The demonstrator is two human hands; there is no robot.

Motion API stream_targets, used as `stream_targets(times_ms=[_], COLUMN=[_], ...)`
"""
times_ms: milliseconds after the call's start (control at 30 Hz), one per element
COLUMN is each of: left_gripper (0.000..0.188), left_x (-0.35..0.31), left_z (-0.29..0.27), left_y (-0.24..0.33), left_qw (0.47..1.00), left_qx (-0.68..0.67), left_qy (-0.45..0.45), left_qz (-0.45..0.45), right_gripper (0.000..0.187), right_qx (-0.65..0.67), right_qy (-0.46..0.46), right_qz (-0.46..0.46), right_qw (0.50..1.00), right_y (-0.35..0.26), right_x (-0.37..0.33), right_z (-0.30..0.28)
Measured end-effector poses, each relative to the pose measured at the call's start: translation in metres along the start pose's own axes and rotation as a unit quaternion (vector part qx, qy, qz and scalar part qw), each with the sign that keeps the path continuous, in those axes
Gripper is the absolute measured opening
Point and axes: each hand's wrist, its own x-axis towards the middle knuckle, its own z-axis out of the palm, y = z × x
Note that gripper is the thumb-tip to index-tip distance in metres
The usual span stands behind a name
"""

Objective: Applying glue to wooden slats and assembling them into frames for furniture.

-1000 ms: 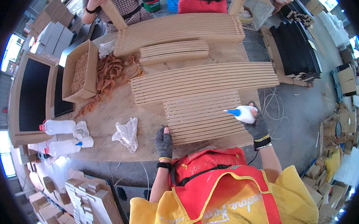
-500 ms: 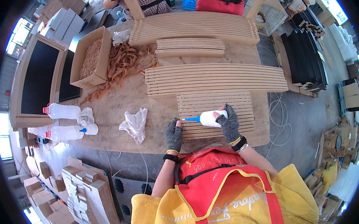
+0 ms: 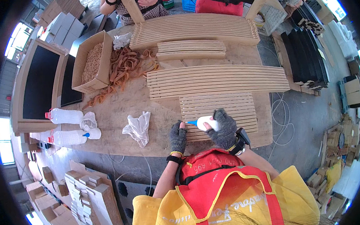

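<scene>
- Gripping white squeeze bottle in gloved R hand, tipped well over w/ blue nozzle pointed L.
- Held above L part of near slat row, w/ nozzle end just beside thumb of gloved L hand.
- Resting at L edge of same row w/ L hand; can't tell if closed on slats or only laid against them, w/ fingers partly hidden.
- Could squirt onto glove or thumb: caused by aiming so close to L hand, or by squeezing a bit early.
- Could flood gaps btwn slats: caused by pressing too hard at that tilt.
- Could drag nozzle across and smear neighbouring slats: caused by R wrist slipping or twisting.
- Could shift slats out of line, esp. if lying loose: caused by uneven push from L hand.
- Could bump long slat row just beyond: caused by shoving near row fwd.
- Less likely to foul white cloth, lying well apart to L on tabletop, unless swinging bottle wide.
</scene>
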Motion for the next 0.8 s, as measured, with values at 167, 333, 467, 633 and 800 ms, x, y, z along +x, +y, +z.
stream_targets(times_ms=[167, 333, 467, 633, 800], left_gripper=[0.034, 0.035, 0.039, 0.039, 0.038], left_x=[0.002, 0.002, 0.003, -0.002, -0.005], left_z=[0.004, 0.005, 0.003, 0.004, 0.000], left_y=[0.002, -0.017, -0.017, -0.012, -0.011], left_qw=[0.997, 0.998, 0.998, 0.999, 0.999], left_qx=[0.074, 0.065, 0.057, 0.043, 0.036], left_qy=[0.004, 0.017, -0.008, -0.002, -0.008], left_qz=[0.013, 0.017, -0.008, -0.001, -0.007], right_gripper=[0.028, 0.029, 0.028, 0.025, 0.025], right_qx=[-0.034, -0.047, -0.020, -0.032, -0.052], right_qy=[-0.003, 0.011, 0.015, 0.026, 0.036], right_qz=[-0.059, -0.075, -0.049, -0.029, -0.014], right_qw=[0.998, 0.996, 0.998, 0.999, 0.998], right_y=[-0.007, -0.003, 0.008, 0.016, 0.028], right_x=[0.007, 0.008, 0.008, 0.005, -0.002], right_z=[-0.003, -0.005, -0.015, -0.032, -0.050])
